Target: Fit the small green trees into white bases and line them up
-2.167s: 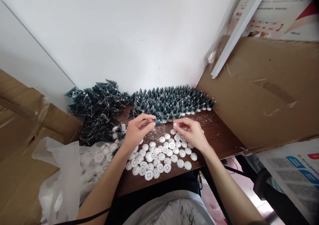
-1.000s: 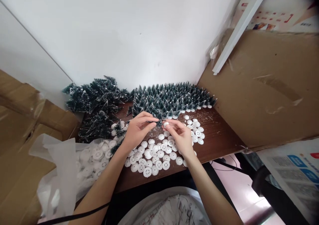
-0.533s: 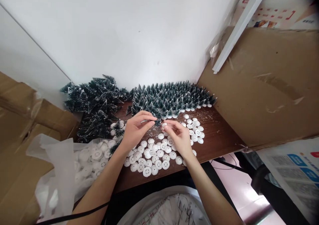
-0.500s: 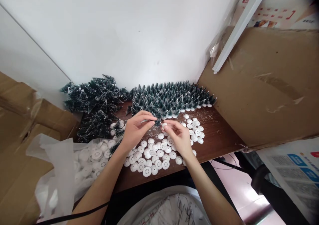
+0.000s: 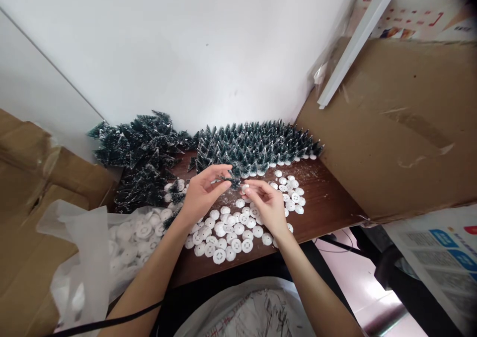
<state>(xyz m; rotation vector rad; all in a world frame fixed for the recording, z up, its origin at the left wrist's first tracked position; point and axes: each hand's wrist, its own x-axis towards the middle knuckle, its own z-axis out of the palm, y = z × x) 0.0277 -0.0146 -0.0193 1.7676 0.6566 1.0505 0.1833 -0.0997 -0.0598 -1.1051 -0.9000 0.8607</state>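
Note:
A small dark green, snow-tipped artificial tree (image 5: 234, 182) lies sideways between my hands. Around its left end, the thumb and index finger of my left hand (image 5: 203, 190) are parted, with a gap above the tree. Between thumb and fingertips, my right hand (image 5: 269, 203) pinches a white round base (image 5: 245, 188) at the tree's right end. Whether tree and base are joined is too small to tell. Below my hands many loose white discs (image 5: 231, 230) are spread over the brown tabletop (image 5: 335, 205).
Rows of upright little trees on white bases (image 5: 257, 143) stand against the white wall (image 5: 208, 53). At the left is a heap of loose trees (image 5: 139, 143), with a plastic bag of white bases (image 5: 130, 242) nearer me. Cardboard boxes (image 5: 402, 128) border the right side.
My left index finger has lifted away from the thumb, loosening around the tree and showing more of it. My right hand stays in place on the base.

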